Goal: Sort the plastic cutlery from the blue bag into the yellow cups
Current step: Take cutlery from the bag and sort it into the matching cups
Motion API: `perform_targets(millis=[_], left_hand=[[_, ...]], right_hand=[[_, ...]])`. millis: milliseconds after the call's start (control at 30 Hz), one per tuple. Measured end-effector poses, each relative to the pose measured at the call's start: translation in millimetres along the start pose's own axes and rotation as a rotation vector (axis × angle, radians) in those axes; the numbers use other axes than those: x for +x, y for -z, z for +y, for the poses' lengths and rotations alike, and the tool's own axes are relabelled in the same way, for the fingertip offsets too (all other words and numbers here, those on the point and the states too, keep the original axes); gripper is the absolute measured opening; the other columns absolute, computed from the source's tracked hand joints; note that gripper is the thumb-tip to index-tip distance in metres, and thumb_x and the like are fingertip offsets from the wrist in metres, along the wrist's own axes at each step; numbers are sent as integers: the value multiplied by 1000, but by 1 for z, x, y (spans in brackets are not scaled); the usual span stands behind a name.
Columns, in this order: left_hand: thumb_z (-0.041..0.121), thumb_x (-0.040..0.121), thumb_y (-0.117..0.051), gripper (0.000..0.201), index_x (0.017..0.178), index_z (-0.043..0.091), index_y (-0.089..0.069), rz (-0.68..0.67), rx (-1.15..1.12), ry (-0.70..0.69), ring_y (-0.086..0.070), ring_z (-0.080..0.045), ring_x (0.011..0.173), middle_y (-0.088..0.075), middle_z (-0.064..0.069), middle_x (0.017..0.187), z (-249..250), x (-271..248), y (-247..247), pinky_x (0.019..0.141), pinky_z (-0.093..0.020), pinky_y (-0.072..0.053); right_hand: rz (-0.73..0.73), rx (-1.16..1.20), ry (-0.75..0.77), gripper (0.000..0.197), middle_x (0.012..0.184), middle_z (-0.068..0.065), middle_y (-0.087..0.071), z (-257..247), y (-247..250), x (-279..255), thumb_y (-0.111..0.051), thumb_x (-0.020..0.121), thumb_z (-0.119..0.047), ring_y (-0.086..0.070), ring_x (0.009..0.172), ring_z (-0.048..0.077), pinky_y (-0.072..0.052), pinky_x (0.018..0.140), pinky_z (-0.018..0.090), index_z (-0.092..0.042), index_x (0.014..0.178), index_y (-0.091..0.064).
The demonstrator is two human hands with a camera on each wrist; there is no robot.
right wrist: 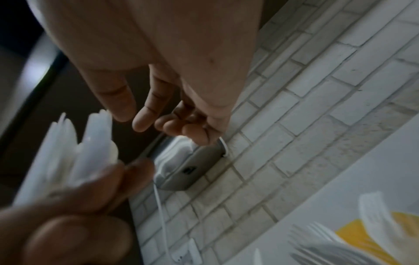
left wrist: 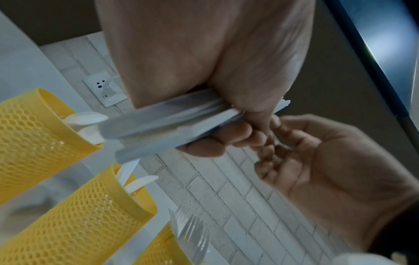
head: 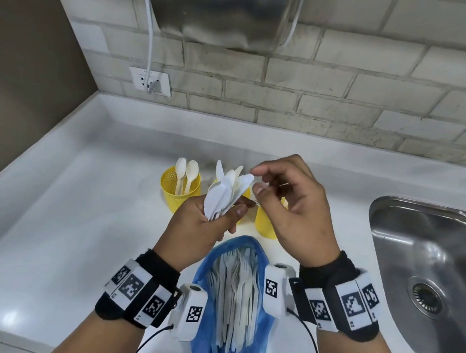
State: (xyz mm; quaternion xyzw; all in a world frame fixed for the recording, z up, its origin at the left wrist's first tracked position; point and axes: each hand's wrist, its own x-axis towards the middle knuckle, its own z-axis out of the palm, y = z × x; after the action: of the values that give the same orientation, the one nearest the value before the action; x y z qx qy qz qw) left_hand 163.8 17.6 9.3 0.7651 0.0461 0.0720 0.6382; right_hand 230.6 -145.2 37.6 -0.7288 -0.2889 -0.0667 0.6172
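My left hand point(head: 216, 217) grips a fanned bundle of white plastic knives and spoons point(head: 220, 195), handles down, above the yellow cups. My right hand point(head: 255, 181) hovers at the bundle's top; its index fingertip touches a knife tip and the thumb stays apart below. The wrist view shows the right fingers point(right wrist: 145, 122) relaxed and holding nothing. The left cup point(head: 178, 196) holds two spoons point(head: 186, 172). The middle cup point(left wrist: 86, 215) holds knives and the right cup point(head: 267, 225) holds forks point(left wrist: 192, 229); both are partly hidden behind my hands. The open blue bag point(head: 262, 335) lies between my wrists with several forks inside.
A steel sink point(head: 431, 266) is set into the white counter point(head: 81, 204) on the right. A wall socket point(head: 150, 81) with a white cable and a metal appliance point(head: 222, 7) hang on the brick wall behind the cups.
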Motion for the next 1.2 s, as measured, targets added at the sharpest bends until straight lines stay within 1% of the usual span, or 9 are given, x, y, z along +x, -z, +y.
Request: perform_targets(millis=[200, 300, 400, 500, 700, 867, 1033, 1133, 1200], left_hand=[[15, 91, -76, 30, 75, 39, -66, 118, 136, -162, -59, 0, 59, -68, 10, 67, -6, -3, 3, 60, -9, -44], [17, 90, -76, 30, 76, 42, -66, 117, 156, -190, -61, 0, 61, -68, 16, 66, -5, -4, 5, 61, -10, -46], [36, 90, -68, 19, 72, 30, -68, 3, 130, -124, -58, -2, 55, -69, 6, 65, 4, -5, 8, 58, -13, -47], [32, 95, -62, 21, 80, 20, -71, -228, -25, -27, -60, -15, 55, -71, -4, 66, 10, -5, 12, 58, -21, -51], [29, 99, -57, 20, 109, 16, -69, -391, -172, 23, -66, -29, 60, -75, -15, 82, 7, -8, 18, 65, -41, -55], [30, 100, -57, 22, 117, 26, -69, -441, -279, 34, -71, -30, 66, -75, -21, 90, 8, -12, 20, 65, -34, -59], [26, 97, -55, 21, 107, 21, -72, -354, -315, 47, -70, -24, 64, -75, -17, 89, 12, -16, 21, 61, -27, -56], [28, 96, -55, 23, 109, 17, -71, -321, -336, 75, -70, -25, 65, -74, -17, 90, 11, -17, 21, 62, -31, -58], [30, 96, -55, 24, 110, 19, -72, -305, -345, 91, -70, -25, 65, -74, -18, 91, 11, -17, 21, 62, -33, -60]], right_hand=[[-157, 106, 31, 28, 93, 9, -61, -12, 6, -10, -66, 83, 5, -60, 78, 25, -50, 73, 53, -8, 107, -72], [-209, 92, 15, 28, 99, 10, -65, -11, 8, -13, -69, 85, 2, -63, 82, 26, -52, 75, 53, -9, 111, -72], [-238, 82, -8, 27, 100, 7, -65, -9, 9, -9, -72, 87, -4, -62, 80, 27, -54, 76, 46, -10, 114, -73], [-245, 63, -23, 18, 95, 3, -65, -8, 9, -5, -73, 89, -12, -56, 71, 31, -52, 71, 42, -11, 108, -73], [-228, 129, -75, 20, 107, 1, -65, -10, 1, -5, -75, 90, -17, -62, 84, 30, -54, 75, 57, -12, 109, -72], [-239, 224, -175, 24, 96, 3, -67, -9, -5, -5, -77, 86, -30, -63, 86, 39, -56, 79, 64, -15, 103, -69], [-168, 308, -228, 18, 85, 5, -62, -11, -12, -6, -76, 88, -18, -60, 74, 18, -55, 66, 27, -9, 97, -63], [-98, 253, -237, 19, 81, 8, -59, -9, -15, -5, -75, 92, -13, -59, 70, 21, -54, 62, 28, -4, 94, -59], [-50, 208, -240, 20, 77, 7, -60, -6, -16, -4, -75, 93, -17, -63, 68, 25, -58, 63, 39, -5, 91, -58]])
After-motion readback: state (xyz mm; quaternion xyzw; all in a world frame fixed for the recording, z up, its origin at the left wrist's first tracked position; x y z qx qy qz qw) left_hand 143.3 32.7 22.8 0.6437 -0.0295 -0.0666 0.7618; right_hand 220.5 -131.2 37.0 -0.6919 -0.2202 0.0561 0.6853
